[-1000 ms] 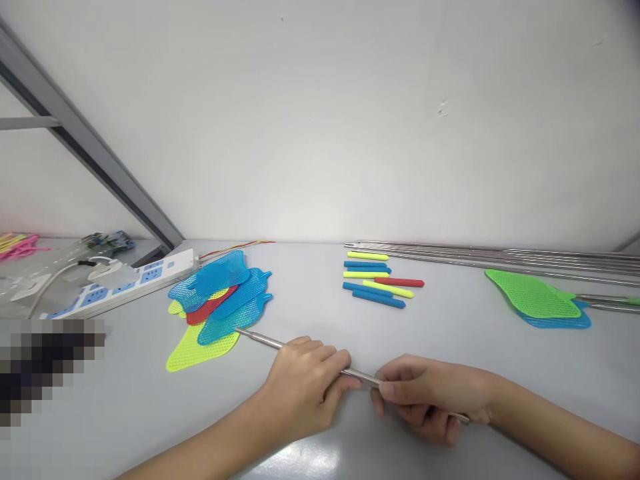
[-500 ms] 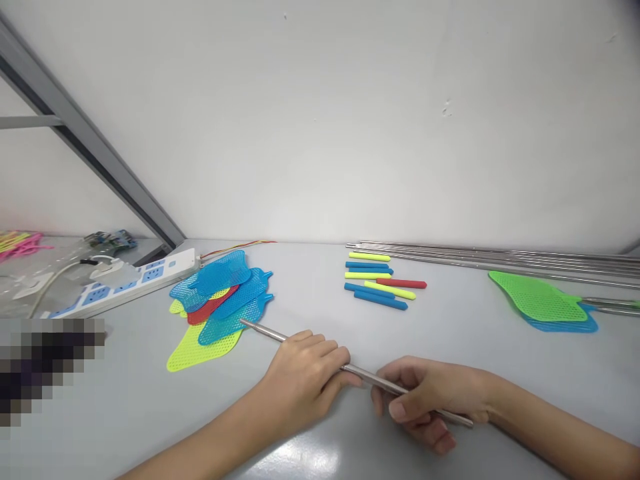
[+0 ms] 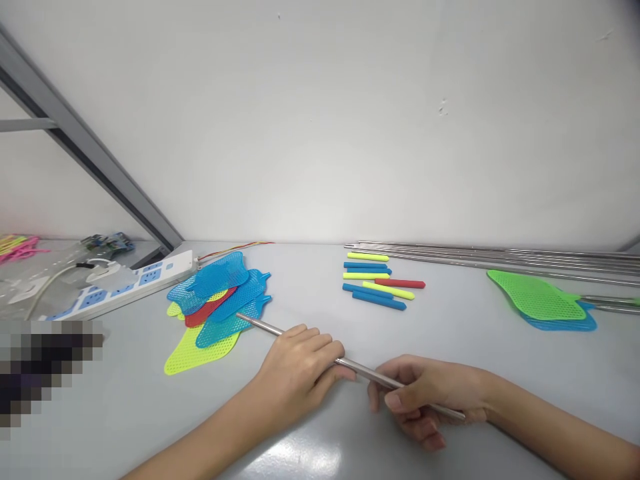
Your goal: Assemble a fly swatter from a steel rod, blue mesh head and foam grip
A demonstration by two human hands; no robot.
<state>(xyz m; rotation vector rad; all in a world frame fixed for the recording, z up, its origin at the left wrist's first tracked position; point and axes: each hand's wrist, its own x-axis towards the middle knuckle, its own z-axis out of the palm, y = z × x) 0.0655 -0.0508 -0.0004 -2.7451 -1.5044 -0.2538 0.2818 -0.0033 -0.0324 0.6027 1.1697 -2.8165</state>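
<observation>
A slim metal rod (image 3: pixel 367 371) slants across the front of the table, held in both hands. My left hand (image 3: pixel 303 363) is closed over its middle from above. Nearer the rod's right end, my right hand (image 3: pixel 425 400) grips it between thumb and fingers, palm partly turned up. The rod's thin left tip lies over or just above a blue mesh fly swatter head (image 3: pixel 227 327). Under and behind that are more blue heads, a red swatter head (image 3: pixel 203 313) and a yellow swatter head (image 3: pixel 197 353), overlapping in a pile.
Several plastic handle sleeves, including a red one (image 3: pixel 400 284), lie mid-table. Long metal rods (image 3: pixel 500 259) run along the wall. At right, a green swatter head (image 3: pixel 543 297) overlaps a blue one, with metal shafts attached. A power strip (image 3: pixel 145 277) stands at left.
The rod and both hands have shifted slightly left and up. Both hands keep their hold on the rod.
</observation>
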